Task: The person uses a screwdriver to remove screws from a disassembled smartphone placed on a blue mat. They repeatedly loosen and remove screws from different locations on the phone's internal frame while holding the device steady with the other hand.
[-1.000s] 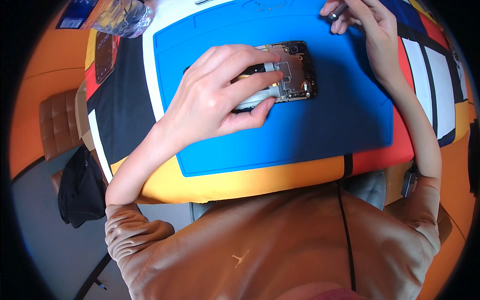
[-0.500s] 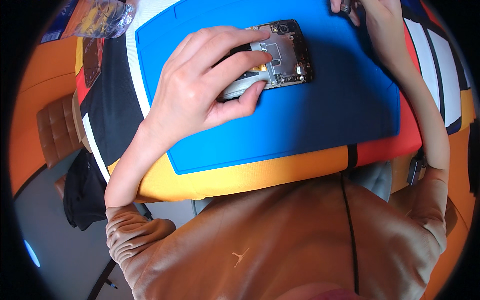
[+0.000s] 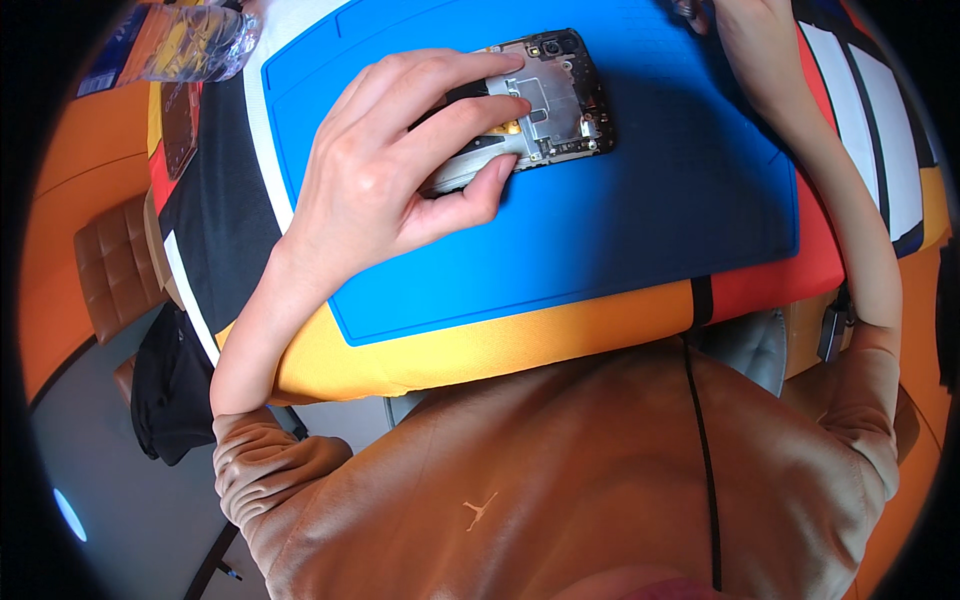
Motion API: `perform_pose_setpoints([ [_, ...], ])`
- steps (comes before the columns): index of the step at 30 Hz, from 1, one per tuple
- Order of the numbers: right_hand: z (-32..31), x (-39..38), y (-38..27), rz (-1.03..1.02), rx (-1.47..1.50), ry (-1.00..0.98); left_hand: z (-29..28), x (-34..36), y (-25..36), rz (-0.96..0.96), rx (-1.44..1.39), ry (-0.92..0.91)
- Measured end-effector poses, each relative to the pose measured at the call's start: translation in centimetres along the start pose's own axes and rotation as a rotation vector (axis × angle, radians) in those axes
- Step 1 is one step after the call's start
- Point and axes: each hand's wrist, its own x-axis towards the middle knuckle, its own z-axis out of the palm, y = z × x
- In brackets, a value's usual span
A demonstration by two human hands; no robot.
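An opened smartphone lies on the blue work mat, its metal shields, camera module and circuit parts showing. My left hand grips it from the left, with fingertips resting on the inner parts and the thumb along its near edge. The hand covers the phone's left half. At the upper edge of the picture, my right hand is partly cut off. Its fingers are closed around a small dark cylindrical piece, whose kind I cannot tell.
A clear plastic container with yellow bits stands at the far left. Near it lies a dark flat panel with a reddish rim. A brown cushioned seat and a black cloth are beyond the table's left edge.
The view has shifted slightly, so the mat, phone and left hand appear a little further left and up. My right hand sits higher, with more of it out of the picture.
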Motion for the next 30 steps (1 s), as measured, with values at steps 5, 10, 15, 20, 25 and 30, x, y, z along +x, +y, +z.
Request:
perform_pose_setpoints([
  [5, 0.7, -0.7, -2.0, -0.031, -0.008, -0.036, -0.1, 0.2, 0.0, 0.041, -0.007, -0.003],
  [10, -0.4, -0.4, -2.3, -0.247, -0.220, -0.205, 0.0, 0.4, -0.3, 0.137, -0.033, -0.072],
  [15, -0.4, -1.2, 0.2, -0.154, 0.018, -0.217, 0.0, 0.3, -0.1, 0.153, 0.010, -0.116],
  [20, 1.0, -1.1, -1.1, -0.182, 0.039, -0.119, 0.1, 0.2, 0.0, 0.128, 0.001, -0.112],
  [25, 0.3, -1.8, -4.3, 0.104, 0.106, -0.207, 0.0, 0.2, 0.1, 0.122, 0.009, -0.116],
  [30, 0.6, -2.0, -3.5, 0.029, -0.065, -0.109, 0.1, 0.2, 0.0, 0.132, 0.001, -0.103],
])
